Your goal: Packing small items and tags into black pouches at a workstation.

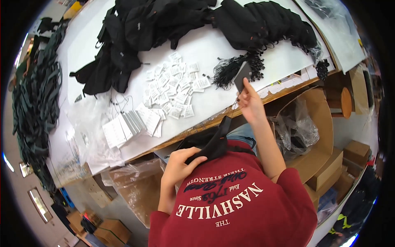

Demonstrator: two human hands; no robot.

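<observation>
My left hand point(184, 162) is closed on a black fabric bag point(218, 142), pinching its edge against my lap at the table's front edge. Raised over that edge, my right hand point(250, 103) grips a dark grey hang tag point(242, 76) between thumb and fingers. A thin cord runs from below this hand down to the bag. Just beyond the tag lies a bunch of black cords point(228, 68). Small white printed packets point(175, 88) are scattered mid-table, and a stack of white and grey cards point(123, 128) lies to their left.
Black bags point(140, 33) are heaped at the back, with a neat row of more bags point(263, 24) at back right. Clear plastic point(92, 127) covers the table's left front. An open cardboard box point(325, 136) stands at right; green straps point(35, 99) hang at far left.
</observation>
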